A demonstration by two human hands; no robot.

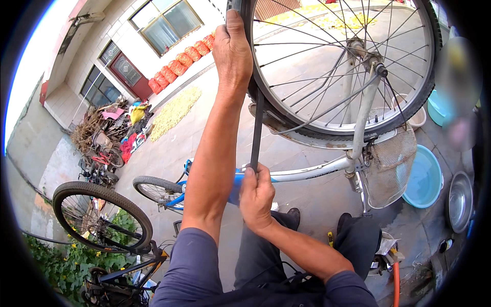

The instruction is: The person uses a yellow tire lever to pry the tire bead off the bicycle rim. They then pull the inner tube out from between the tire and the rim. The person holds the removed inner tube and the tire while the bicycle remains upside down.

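Observation:
A spoked bicycle wheel with a black tyre (436, 61) fills the upper right, mounted in the pale fork (370, 105) of a white-and-blue bicycle (317, 169). My left hand (232, 56) grips the tyre's left side near the top, fingers wrapped round it. From that side a flat black rubber strip (258, 130) runs down into my right hand (258, 199), which is closed on it with the thumb up. A wire basket (388, 163) hangs at the bicycle's front, right of my hands.
Another bicycle (102, 187) stands wheel-up at lower left beside plants. Blue basins (419, 176), a steel bowl (459, 202) and an orange hose (396, 281) lie at right. A junk pile (115, 123), yellow material spread on the ground (171, 112) and red sacks (176, 66) are behind.

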